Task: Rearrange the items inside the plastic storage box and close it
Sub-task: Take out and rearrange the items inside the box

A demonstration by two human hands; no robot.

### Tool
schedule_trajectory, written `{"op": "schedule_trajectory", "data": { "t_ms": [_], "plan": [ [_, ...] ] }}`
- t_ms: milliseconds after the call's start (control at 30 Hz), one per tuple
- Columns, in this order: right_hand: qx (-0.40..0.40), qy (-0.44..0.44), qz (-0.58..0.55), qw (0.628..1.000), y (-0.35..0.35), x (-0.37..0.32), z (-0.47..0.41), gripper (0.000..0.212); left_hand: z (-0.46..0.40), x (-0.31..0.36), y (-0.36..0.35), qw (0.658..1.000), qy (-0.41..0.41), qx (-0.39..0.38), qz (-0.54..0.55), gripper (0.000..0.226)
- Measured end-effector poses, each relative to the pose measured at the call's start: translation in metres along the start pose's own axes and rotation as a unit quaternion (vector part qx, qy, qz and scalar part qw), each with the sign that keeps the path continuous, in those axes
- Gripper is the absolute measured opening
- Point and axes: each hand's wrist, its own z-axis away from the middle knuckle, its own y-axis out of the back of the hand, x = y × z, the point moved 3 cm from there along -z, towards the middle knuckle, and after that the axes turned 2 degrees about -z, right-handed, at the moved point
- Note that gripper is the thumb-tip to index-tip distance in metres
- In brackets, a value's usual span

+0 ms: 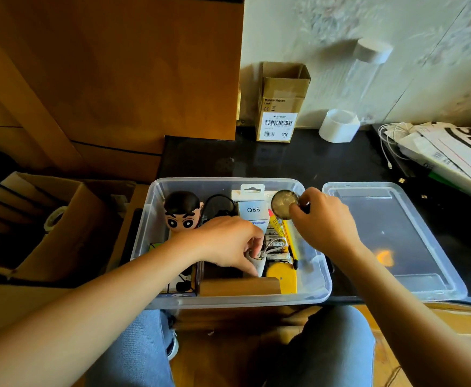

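Note:
A clear plastic storage box [311, 296] stands open on the dark table in front of me. Inside are a cartoon figure head [183, 212], a black cable [219, 204], a white Q88 package [253, 210], batteries [275, 236], a yellow item [283, 275] and a brown cardboard piece [238, 286]. My left hand [228, 243] reaches into the middle of the box and pinches a small white cable bundle [259, 261]. My right hand [322, 219] holds a round dark lidded tin [283, 203] on edge above the box's far right corner. The clear lid [390, 241] lies flat to the right.
An open cardboard box [280, 103] and a white tape roll [339, 125] stand at the back by the wall, with a tall clear tube [365, 76]. Papers and white cables [438, 152] lie far right. A large carton [33, 219] sits on the left. My knees are below.

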Motion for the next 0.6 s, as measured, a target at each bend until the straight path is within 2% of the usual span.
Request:
{"op": "schedule_trajectory", "data": {
  "t_ms": [133, 233, 333, 400, 467, 600],
  "plan": [
    [0.051, -0.010, 0.003, 0.999, 0.005, 0.003, -0.001, 0.016, -0.009, 0.015, 0.004, 0.991, -0.058, 0.118, -0.033, 0.019],
    [0.053, -0.009, -0.017, 0.998, 0.004, 0.001, -0.002, 0.015, -0.023, 0.029, 0.005, 0.988, -0.066, 0.135, -0.033, 0.009],
    [0.058, -0.015, -0.026, 0.998, 0.003, 0.002, -0.003, 0.015, -0.042, 0.044, 0.001, 0.995, -0.038, 0.083, -0.039, 0.010],
    [0.056, -0.019, -0.031, 0.998, 0.002, 0.004, -0.003, 0.017, -0.053, 0.049, -0.007, 0.996, -0.011, 0.015, -0.084, 0.019],
    [0.053, -0.020, -0.033, 0.998, 0.001, 0.006, -0.003, 0.017, -0.060, 0.052, -0.014, 0.989, 0.010, -0.068, -0.129, 0.032],
    [0.048, -0.019, -0.032, 0.998, 0.001, 0.008, -0.004, 0.017, -0.068, 0.061, -0.017, 0.971, 0.033, -0.175, -0.157, 0.043]
  ]
}}
